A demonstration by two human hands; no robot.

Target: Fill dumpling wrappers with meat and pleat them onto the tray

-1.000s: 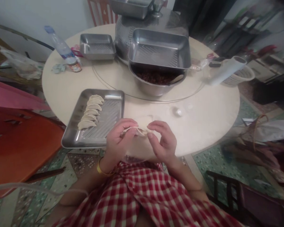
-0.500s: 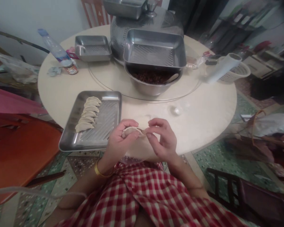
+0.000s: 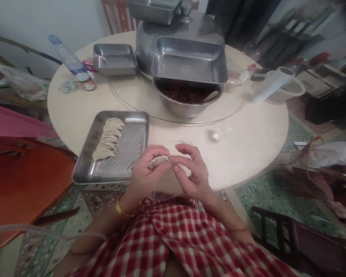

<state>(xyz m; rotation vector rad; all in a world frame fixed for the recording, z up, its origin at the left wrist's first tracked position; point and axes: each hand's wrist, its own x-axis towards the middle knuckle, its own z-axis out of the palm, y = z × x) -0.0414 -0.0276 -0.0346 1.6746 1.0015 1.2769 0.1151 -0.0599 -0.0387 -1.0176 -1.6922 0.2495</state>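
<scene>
My left hand (image 3: pixel 145 175) cups a pale dumpling (image 3: pixel 159 160) at the near edge of the round table (image 3: pixel 248 138). My right hand (image 3: pixel 190 173) pinches the dumpling's right end between thumb and forefinger, its other fingers curled above. Left of my hands lies a steel tray (image 3: pixel 129 152) with a row of several folded dumplings (image 3: pixel 107 143) along its left side. Beyond my hands stands a steel bowl of dark filling (image 3: pixel 187 95) with a spoon handle showing at its right.
An empty steel tray (image 3: pixel 189 61) rests on the bowl, a colander (image 3: pixel 150 42) behind it, a smaller tray (image 3: pixel 114 58) at back left. A water bottle (image 3: pixel 67 57), a small jar (image 3: pixel 86 81), a white roll (image 3: pixel 269 84) and a basket (image 3: pixel 291 89) stand around. An orange chair (image 3: pixel 20 177) is at left.
My right hand's pinch has moved leftward along the dumpling's edge toward my left hand, and the dumpling looks more closed. The view has shifted slightly.
</scene>
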